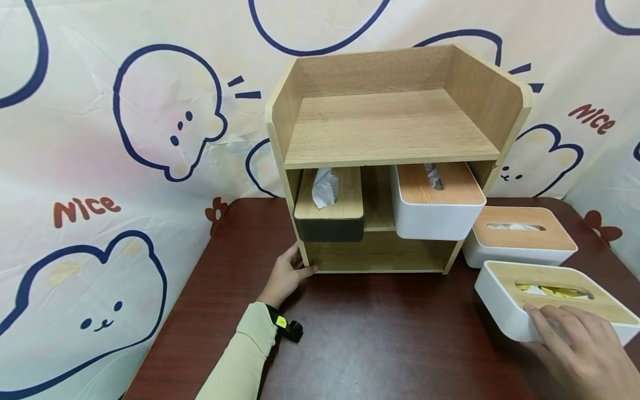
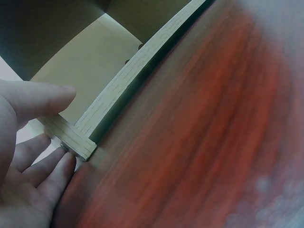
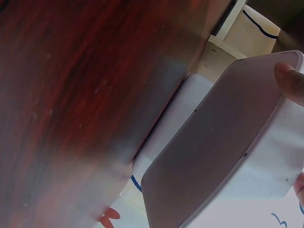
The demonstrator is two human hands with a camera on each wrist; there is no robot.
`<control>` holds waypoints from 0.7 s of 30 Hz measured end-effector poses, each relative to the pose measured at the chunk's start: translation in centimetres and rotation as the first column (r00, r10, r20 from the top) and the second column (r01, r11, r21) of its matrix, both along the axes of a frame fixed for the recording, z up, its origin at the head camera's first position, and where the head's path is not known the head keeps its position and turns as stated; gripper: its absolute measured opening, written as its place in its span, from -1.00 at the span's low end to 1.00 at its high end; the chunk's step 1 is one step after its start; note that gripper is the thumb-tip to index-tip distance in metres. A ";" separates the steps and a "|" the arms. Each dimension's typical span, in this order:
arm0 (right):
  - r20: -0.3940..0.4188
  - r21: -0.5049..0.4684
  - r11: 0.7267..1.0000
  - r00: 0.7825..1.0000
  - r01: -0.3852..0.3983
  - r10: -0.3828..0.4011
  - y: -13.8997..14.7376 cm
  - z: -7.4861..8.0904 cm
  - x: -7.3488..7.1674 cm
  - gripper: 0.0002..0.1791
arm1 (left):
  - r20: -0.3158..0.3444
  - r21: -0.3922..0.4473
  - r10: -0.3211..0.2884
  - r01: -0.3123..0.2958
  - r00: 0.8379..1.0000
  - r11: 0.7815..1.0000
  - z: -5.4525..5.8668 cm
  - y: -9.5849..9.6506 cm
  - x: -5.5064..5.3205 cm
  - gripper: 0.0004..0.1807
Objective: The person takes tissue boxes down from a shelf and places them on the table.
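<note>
My left hand (image 1: 286,279) grips the lower left corner of a wooden desk shelf (image 1: 390,128). In the left wrist view, the thumb lies inside the side panel (image 2: 71,135) and the fingers lie outside it. On the right, my right hand (image 1: 585,347) holds a white tissue box (image 1: 505,308) with a pale wood lid by its near long side, above the table. Yellow and white packaging shows in its slot. From the right wrist, the tilted underside of this box (image 3: 213,137) faces the camera, with the thumb curled onto it.
On the middle shelf stand a black tissue box (image 1: 330,229) with a wood lid, at left, and a white one (image 1: 437,222), at right; both jut forward. Another white tissue box (image 1: 520,253) stands right of the shelf on the dark red table (image 1: 380,339). A printed cloth (image 1: 165,211) hangs behind.
</note>
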State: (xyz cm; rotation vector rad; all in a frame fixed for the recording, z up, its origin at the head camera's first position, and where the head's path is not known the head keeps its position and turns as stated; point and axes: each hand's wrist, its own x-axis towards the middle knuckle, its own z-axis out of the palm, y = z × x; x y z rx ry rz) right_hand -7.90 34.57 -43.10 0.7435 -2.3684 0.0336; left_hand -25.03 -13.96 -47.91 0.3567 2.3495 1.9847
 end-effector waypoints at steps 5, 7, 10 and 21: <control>0.003 -0.001 1.000 1.000 0.002 -0.002 0.0 -0.2 -0.1 -0.07 | 0.003 -0.011 0.004 -0.004 1.000 1.000 0.0 0.0 0.0 -0.12; 0.002 -0.003 1.000 1.000 0.001 -0.001 0.1 -0.3 -0.1 -0.07 | 0.003 -0.014 0.006 -0.006 1.000 1.000 0.0 0.0 0.0 -0.12; 0.016 0.000 1.000 1.000 0.004 -0.004 0.2 -0.3 -0.1 -0.07 | 0.005 -0.008 0.006 -0.006 1.000 1.000 -0.1 0.0 0.0 -0.11; -0.006 -0.022 0.999 0.999 -0.039 0.039 0.2 -0.8 -0.5 -0.11 | -0.008 -0.004 -0.006 0.006 1.000 1.000 -0.1 0.0 -0.1 -0.10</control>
